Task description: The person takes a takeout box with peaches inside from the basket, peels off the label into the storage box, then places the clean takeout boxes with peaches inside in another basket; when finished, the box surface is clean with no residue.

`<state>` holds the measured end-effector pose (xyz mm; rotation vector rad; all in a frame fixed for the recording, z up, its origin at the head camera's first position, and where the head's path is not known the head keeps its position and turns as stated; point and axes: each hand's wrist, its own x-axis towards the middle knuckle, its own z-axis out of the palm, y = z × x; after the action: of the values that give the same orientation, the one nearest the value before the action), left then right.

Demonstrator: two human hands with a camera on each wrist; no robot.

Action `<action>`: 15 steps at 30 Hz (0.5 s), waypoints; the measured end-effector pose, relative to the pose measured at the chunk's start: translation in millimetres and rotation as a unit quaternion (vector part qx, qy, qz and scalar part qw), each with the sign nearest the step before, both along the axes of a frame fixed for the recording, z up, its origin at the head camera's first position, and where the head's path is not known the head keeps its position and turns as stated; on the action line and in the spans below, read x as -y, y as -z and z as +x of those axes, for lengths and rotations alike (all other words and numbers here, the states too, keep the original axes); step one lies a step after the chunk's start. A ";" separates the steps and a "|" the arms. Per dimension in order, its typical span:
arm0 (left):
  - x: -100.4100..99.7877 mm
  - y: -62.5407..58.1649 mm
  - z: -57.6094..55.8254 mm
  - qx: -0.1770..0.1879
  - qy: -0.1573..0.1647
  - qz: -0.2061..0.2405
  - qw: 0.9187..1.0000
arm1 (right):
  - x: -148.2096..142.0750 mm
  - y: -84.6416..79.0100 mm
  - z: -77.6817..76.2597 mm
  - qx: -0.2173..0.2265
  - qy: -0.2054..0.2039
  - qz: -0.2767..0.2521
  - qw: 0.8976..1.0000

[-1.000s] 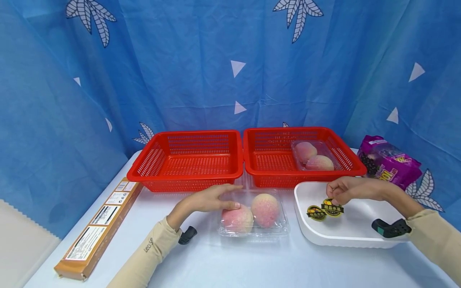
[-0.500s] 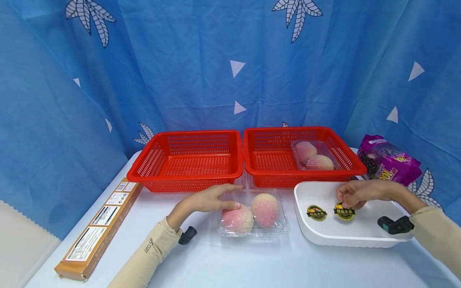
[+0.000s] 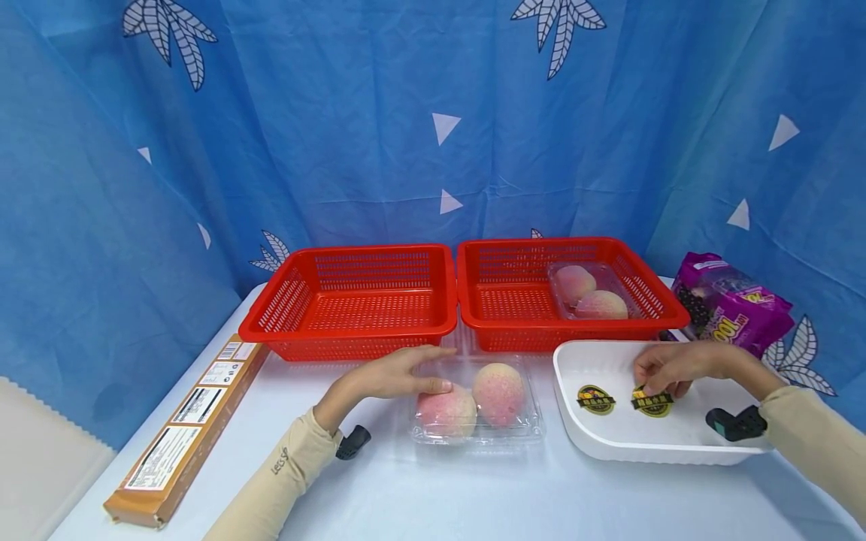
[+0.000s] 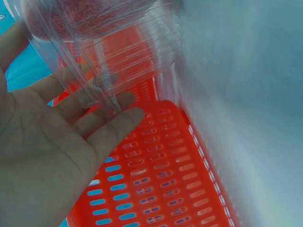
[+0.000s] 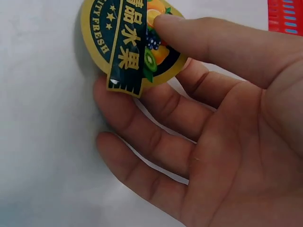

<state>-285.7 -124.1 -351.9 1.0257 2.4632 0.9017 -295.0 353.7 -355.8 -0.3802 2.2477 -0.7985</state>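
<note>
My left hand (image 3: 392,376) rests at the left side of a clear plastic fruit box (image 3: 483,437), its thumb on the lid and its fingers extended along the far side. Two pink-and-cream peaches (image 3: 499,394) lie inside. From the left wrist view, straight fingers meet the clear box (image 4: 102,56). Over a white tray (image 3: 670,454), my right hand (image 3: 683,364) pinches a black-and-gold oval fruit sticker (image 3: 652,406) between thumb and fingers. The right wrist view shows the sticker (image 5: 125,42) tilted up, with the other fingers curved beneath. A matching sticker (image 3: 595,400) lies flat in the tray.
Two red baskets (image 3: 372,332) stand side by side at the back; the right one holds another clear box of peaches (image 3: 602,304). A purple bag (image 3: 737,315) leans at the far right. One long brown carton (image 3: 186,436) lies along the left table edge.
My right hand has moved right and slightly down with one sticker, parting it from the other one. My left hand and the fruit box have stayed put.
</note>
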 end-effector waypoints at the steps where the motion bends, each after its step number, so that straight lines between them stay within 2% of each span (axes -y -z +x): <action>1: 0.0 0.0 0.2 0.000 -0.001 0.000 1.000 | 0.8 0.4 0.4 0.000 -0.001 0.000 1.000; 11: -0.4 0.5 0.4 -0.002 -0.003 -0.002 1.000 | 9.2 3.7 4.1 -0.024 0.002 0.021 0.999; 15: -0.6 0.1 1.0 0.000 -0.003 -0.001 1.000 | 12.8 4.8 5.0 -0.056 0.000 0.068 0.996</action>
<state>-284.6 -123.5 -352.0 1.0180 2.4690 0.9020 -290.0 340.9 -360.6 -0.3683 2.3913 -0.6345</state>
